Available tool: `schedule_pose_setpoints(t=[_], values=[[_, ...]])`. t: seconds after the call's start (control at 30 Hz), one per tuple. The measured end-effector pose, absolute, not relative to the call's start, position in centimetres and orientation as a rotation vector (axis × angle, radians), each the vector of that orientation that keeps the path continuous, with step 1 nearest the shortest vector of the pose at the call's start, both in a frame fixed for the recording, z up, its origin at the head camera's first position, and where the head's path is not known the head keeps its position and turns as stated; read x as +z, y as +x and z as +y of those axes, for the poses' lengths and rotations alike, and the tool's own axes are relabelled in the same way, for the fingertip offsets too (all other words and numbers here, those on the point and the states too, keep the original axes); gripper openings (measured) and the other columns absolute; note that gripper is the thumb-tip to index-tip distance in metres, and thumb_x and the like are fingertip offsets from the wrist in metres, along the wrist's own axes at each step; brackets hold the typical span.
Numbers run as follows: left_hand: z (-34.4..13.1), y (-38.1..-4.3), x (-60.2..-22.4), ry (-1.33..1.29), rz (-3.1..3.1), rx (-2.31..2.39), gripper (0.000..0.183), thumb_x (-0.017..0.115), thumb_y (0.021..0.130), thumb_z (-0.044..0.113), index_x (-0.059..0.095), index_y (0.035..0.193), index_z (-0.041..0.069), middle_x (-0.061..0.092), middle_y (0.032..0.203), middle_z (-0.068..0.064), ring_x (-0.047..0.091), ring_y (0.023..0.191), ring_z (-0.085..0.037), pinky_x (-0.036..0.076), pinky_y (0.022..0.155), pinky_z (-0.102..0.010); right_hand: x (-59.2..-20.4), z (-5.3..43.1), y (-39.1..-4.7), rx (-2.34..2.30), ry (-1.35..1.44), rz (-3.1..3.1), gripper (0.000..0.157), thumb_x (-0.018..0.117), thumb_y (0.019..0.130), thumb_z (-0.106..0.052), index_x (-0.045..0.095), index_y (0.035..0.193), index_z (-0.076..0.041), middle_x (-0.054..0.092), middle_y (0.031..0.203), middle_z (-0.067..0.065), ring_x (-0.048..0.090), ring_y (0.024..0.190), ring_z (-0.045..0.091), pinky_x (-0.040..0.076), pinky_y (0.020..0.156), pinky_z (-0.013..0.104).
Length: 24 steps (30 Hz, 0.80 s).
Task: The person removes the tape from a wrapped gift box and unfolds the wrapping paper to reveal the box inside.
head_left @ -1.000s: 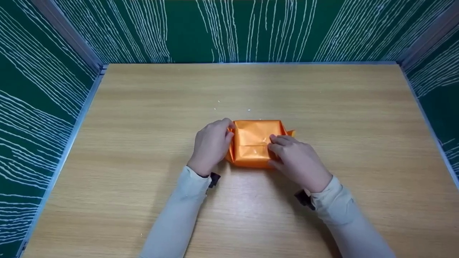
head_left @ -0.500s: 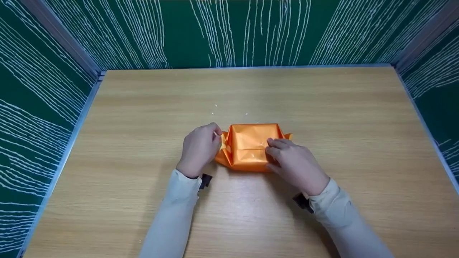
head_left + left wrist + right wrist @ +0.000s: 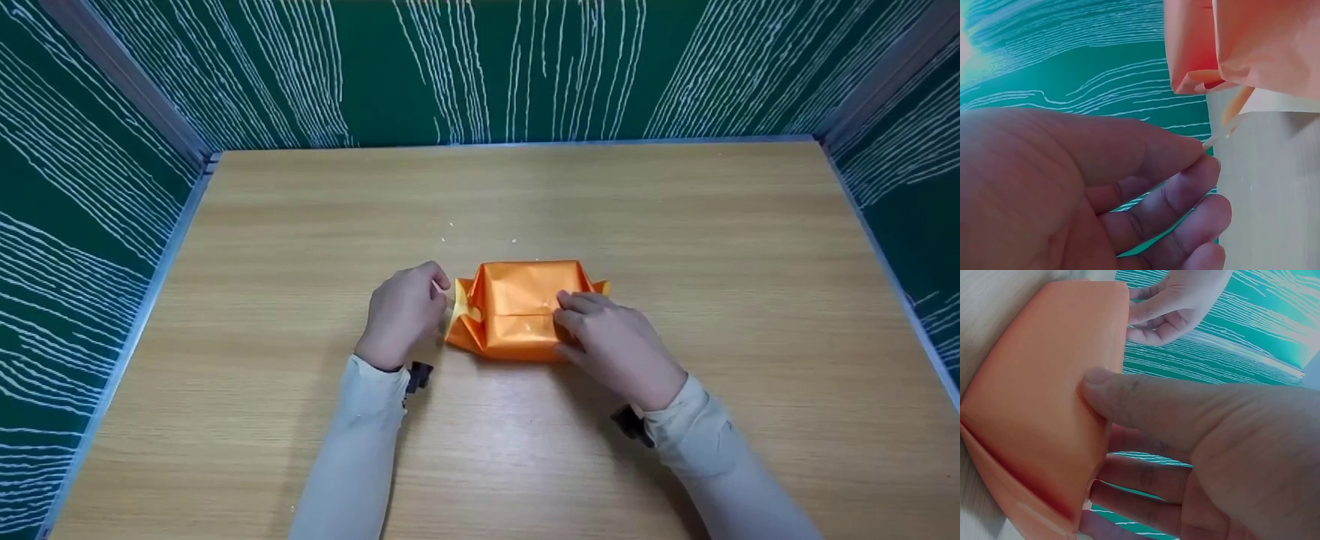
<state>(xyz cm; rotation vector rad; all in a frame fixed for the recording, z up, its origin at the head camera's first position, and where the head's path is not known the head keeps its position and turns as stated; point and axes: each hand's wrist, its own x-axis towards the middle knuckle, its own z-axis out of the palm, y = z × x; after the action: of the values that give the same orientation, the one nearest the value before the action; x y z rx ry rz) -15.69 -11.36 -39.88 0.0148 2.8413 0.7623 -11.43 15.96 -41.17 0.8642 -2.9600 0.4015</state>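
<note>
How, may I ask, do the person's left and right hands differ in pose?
The left hand pinches a pale strip beside the orange package; the right hand grips the package itself. The left hand's thumb and index fingertip are together; the right hand's are apart. Both are bare.

Left hand (image 3: 403, 315) pinching thumb (image 3: 1140, 146) to forefinger (image 3: 1196, 175), right hand (image 3: 619, 341), thumb (image 3: 1140, 400) apart from fingers (image 3: 1151, 477), forearms (image 3: 352, 450) angled inward

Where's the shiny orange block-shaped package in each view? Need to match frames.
Head: shiny orange block-shaped package, just right of and below centre.
Left wrist: package, top right corner, cut off.
Right wrist: package, much of left half, cut off at bottom.
Shared landmark: left hand, visible in all three.
</note>
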Motion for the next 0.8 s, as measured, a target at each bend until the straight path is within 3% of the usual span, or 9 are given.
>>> schedule_pose_setpoints(t=[0.23, 0.43, 0.57, 0.8], values=[[-11.8, -15.7, -40.4, 0.046, 2.908, 0.690, 0.017, 0.059, 0.095, 0.004, 0.071, 0.107, 0.008, 0.066, 0.082, -0.005, 0.059, 0.070, -0.024, 0.049, 0.067, -0.038, -41.3, 16.0, -11.3, 0.400, 0.892, -2.897, 0.039, 0.086, 0.085, -0.020, 0.075, 0.117, -0.001, 0.069, 0.132, 0.019, 0.065, 0.120, 0.040, 0.058, 0.088, 0.055], [-12.1, -15.8, -40.8, 0.042, 2.915, 0.647, 0.023, 0.055, 0.092, 0.000, 0.071, 0.108, 0.007, 0.072, 0.096, -0.010, 0.063, 0.079, -0.029, 0.054, 0.073, -0.044, -41.2, 16.0, -11.4, 0.402, 0.898, -2.902, 0.038, 0.086, 0.086, -0.021, 0.075, 0.117, -0.001, 0.069, 0.131, 0.020, 0.066, 0.119, 0.041, 0.057, 0.090, 0.055], [-11.7, -15.6, -40.2, 0.067, 2.934, 0.661, 0.029, 0.055, 0.093, 0.002, 0.069, 0.117, 0.006, 0.069, 0.110, -0.013, 0.063, 0.093, -0.032, 0.055, 0.080, -0.045, -41.1, 15.9, -11.4, 0.410, 0.898, -2.905, 0.038, 0.085, 0.086, -0.021, 0.075, 0.117, -0.001, 0.069, 0.131, 0.020, 0.065, 0.120, 0.040, 0.057, 0.092, 0.055], [-9.3, -14.7, -39.2, 0.563, 2.995, 0.808, 0.028, 0.060, 0.099, 0.008, 0.067, 0.126, 0.009, 0.061, 0.126, -0.006, 0.055, 0.115, -0.025, 0.051, 0.097, -0.039, -41.1, 16.0, -11.5, 0.409, 0.898, -2.915, 0.039, 0.086, 0.086, -0.022, 0.076, 0.117, -0.001, 0.069, 0.131, 0.020, 0.065, 0.120, 0.041, 0.056, 0.093, 0.055]])
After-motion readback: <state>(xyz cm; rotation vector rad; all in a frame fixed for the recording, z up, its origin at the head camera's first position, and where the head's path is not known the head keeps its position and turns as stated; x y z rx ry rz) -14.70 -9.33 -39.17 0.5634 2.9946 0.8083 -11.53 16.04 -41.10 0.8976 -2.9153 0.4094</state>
